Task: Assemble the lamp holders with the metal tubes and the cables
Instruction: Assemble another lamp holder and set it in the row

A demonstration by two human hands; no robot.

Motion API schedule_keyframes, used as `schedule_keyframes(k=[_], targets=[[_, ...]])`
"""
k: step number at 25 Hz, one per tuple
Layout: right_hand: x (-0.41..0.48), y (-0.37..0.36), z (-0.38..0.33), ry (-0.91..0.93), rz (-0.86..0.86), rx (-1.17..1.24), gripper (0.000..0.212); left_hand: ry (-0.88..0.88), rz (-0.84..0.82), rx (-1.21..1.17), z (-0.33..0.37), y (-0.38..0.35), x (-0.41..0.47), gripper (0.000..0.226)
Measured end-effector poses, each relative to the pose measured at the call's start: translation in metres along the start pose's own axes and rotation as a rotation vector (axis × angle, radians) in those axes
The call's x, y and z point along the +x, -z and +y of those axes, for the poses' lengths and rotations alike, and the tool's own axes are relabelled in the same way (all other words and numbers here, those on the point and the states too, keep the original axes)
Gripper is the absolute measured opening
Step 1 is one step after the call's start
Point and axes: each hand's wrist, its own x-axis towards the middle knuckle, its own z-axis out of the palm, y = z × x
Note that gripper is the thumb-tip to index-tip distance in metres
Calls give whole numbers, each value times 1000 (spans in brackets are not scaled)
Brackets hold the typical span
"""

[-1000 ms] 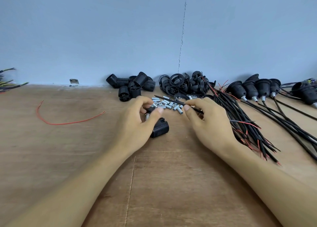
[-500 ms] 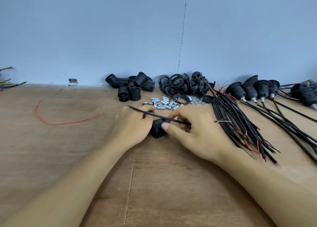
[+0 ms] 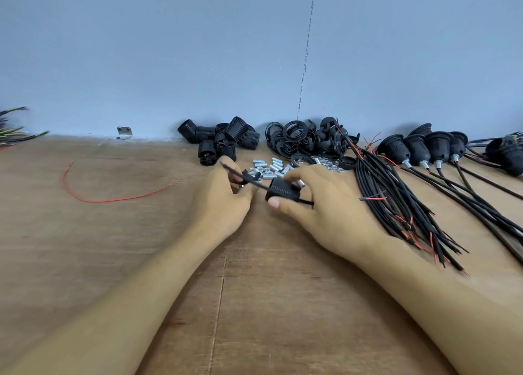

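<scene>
**Task item.** The lamp holder (image 3: 283,190) is a black ribbed cylinder lying tilted on its side. It sits mid-counter, nearer the back edge than the front. The right hand (image 3: 325,213) grips it, fingers (image 3: 288,209) curled round the body. A thin black cable (image 3: 256,183) slants across the holder from upper left to lower right. Whether it passes through the holder cannot be told. The left hand (image 3: 223,202) pinches the cable's left part, fingers closed on it.

**Edges and room.**
- **Back edge:** This is crowded, with loose holder bodies (image 3: 220,141) and black rings (image 3: 305,136) lying against the wall. The metal tubes (image 3: 271,166) lie just behind the hands.
- **Right side:** A cable bundle (image 3: 396,193) lies just beside the right hand. Finished holders (image 3: 418,151) are at the back right.
- **Left and front:** Bare counter (image 3: 141,261) extends left to a loose red wire (image 3: 113,199) and forward to the front edge.
</scene>
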Motion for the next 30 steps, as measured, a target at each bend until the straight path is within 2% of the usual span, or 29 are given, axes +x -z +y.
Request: schedule_keyframes(k=[3,6,9,11,14,16,18,22,26,30], targets=[[5,9,2,-77,83,30,56,13,66,-47,3,3,-3,34],[3,7,-1,-55,102,-104,64,5,55,-75,5,4,-5,34],[4,4,-3,-111,63,-213,67,33,57,-116,4,5,-4,38],[3,3,-2,-142,35,-203,72,45,56,-157,3,5,-3,37],[3,5,-3,-125,79,-133,72,92,32,-295,2,7,-2,34],[2,8,-2,-86,127,-19,66,167,31,-431,4,10,-1,32],[2,10,-2,-43,161,123,51,229,21,-626,7,13,0,32],[3,17,-1,53,260,145,14,325,-170,-962,14,20,-1,28],[3,30,2,53,313,194,12,416,-330,-1112,16,24,-3,36],[1,34,2,42,330,254,13,473,-319,-1170,14,26,0,34]])
